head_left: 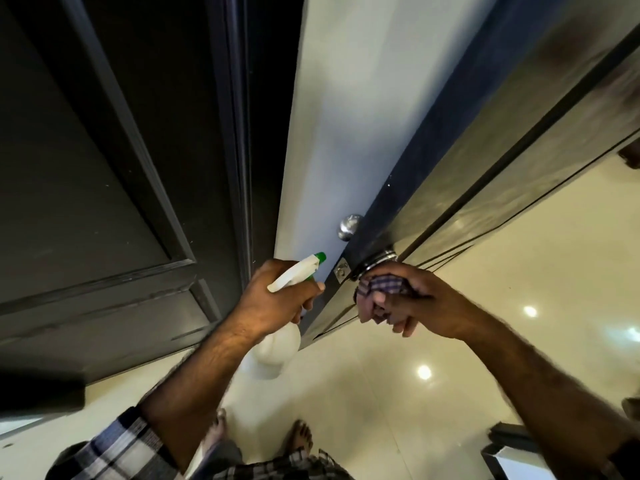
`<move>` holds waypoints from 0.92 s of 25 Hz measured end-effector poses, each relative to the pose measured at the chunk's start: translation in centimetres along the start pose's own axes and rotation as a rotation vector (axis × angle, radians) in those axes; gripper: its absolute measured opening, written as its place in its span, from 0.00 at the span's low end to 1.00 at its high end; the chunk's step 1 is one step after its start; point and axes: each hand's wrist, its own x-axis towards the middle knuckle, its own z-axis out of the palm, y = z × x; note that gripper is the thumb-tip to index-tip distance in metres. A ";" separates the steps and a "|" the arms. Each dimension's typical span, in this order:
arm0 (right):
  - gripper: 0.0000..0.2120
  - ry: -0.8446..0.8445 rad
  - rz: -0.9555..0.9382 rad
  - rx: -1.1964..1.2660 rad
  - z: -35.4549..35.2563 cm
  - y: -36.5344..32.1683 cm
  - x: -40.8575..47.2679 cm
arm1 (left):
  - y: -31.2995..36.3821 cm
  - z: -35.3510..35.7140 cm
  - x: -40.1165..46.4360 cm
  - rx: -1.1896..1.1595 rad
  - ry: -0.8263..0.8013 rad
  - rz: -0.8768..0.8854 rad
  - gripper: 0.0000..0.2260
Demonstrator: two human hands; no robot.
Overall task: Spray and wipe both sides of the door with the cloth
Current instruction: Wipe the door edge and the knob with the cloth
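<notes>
The door (346,116) stands edge-on before me, its pale face to the left and its dark glossy face (502,150) to the right. My left hand (273,296) grips a white spray bottle (277,344) with a green nozzle (320,257) that points at the pale face below a silver knob (349,226). My right hand (412,303) holds a checked cloth (384,284) bunched around the knob on the dark side, whose metal collar (381,259) shows above my fingers. A latch plate (341,270) sits on the door's edge between my hands.
A dark panelled door or cabinet (104,168) fills the left side. The glossy cream floor (485,306) reflects ceiling lights. My bare feet (298,441) stand below. Dark objects (512,445) lie at the lower right.
</notes>
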 end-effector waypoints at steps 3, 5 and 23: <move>0.22 -0.063 0.015 0.307 -0.5 0.6 -0.9 | 0.3 0.9 -0.6 0.025 0.021 -0.009 0.06; 0.20 0.032 0.004 0.426 -0.2 0.9 -1.3 | 0.4 1.5 -1.1 0.055 0.017 -0.014 0.05; 0.25 0.153 0.122 -0.219 -0.9 -1.3 2.4 | 1.8 3.0 -2.5 0.034 0.087 -0.022 0.10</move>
